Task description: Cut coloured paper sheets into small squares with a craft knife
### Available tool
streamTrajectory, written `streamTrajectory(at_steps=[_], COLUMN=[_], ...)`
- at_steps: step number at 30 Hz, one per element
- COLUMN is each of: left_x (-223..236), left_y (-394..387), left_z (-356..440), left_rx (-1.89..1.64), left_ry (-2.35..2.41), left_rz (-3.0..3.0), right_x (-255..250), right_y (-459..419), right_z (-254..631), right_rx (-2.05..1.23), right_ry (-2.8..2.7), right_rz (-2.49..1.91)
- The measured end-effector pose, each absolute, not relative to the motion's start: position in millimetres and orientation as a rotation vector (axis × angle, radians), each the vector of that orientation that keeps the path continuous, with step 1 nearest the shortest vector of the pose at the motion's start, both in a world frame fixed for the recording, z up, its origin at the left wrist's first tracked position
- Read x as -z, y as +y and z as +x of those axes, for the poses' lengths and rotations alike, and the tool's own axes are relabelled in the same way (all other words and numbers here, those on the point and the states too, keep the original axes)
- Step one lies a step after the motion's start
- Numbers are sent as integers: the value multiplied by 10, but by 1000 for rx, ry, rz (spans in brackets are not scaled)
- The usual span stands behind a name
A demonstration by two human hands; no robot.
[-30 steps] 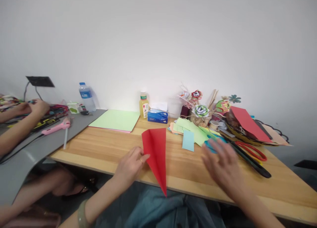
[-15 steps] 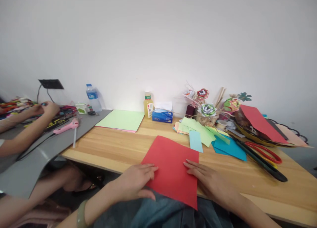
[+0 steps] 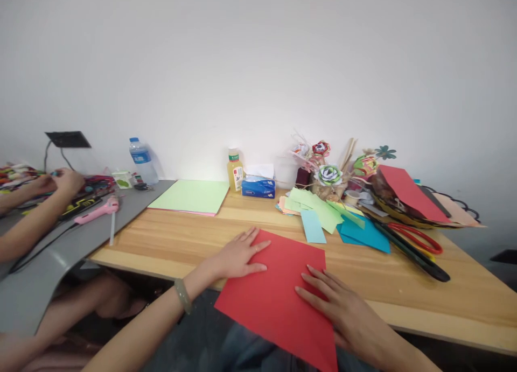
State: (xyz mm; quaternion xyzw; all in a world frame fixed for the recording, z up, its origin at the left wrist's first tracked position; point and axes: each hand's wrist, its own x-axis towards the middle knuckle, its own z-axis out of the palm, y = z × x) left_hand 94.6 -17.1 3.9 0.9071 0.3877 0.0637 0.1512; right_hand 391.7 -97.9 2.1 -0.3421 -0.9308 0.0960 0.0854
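A sheet of red paper [image 3: 278, 291] lies partly on the wooden table, and its near part juts past the front edge over my lap. My left hand [image 3: 242, 256] rests on the sheet's far left side, fingers stretched out and apart. On the right side of the paper my right hand [image 3: 335, 302] lies with its fingers spread. Neither hand is closed round anything. Beyond the red sheet are a small light blue paper [image 3: 313, 226] and several pale green paper pieces [image 3: 323, 210].
Green paper sheets [image 3: 189, 195] are stacked at the back left. A bottle [image 3: 235, 170], tissue pack [image 3: 258, 187] and paper flowers [image 3: 329, 175] stand along the wall. Large-handled scissors [image 3: 416, 248] lie right. A co-worker's hands [image 3: 67, 183] and a pink glue gun [image 3: 99, 210] are at the left table.
My left hand has slid forward along the red paper's left side. My right hand's fingers have spread further onto it. More of the sheet shows towards me, and the view has shifted slightly right.
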Motion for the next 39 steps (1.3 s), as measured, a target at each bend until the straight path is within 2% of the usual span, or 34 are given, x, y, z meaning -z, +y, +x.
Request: streamTrajectory(at_steps=[5,9,12,15,18,23,29,39], left_x=[-50,-86,-80,-54,-10,84,153,245], left_y=[-268,-507,-734,-912,-962,-859,-766,-598], left_z=[864,837,781,742,798,984,1051,989], left_rx=[-220,-395,-520,-712,-917,-1213,-1078,-847], left_ry=[1258,1044,916,1016,1067,1246,1365,1680], left_rz=[2590,2524,2279,2003,1783,1474,1502,1964], right_x=[34,34,56,88,130,183,205,234], right_y=[-957,-945,-938,-914,-870,-810,-797,-676], right_z=[3921,3979,4057,4094,4034,3872,3844,3755], right_rx=[-380,-549,-666,-698,-572,-169,-118,-85], right_ry=[-2658,-2399,-2182,-2002,-1895,-1937,-2107,-2026], right_rz=[-1131,-1205,-1308,-1477,-1565,-1644,-1515,-1623])
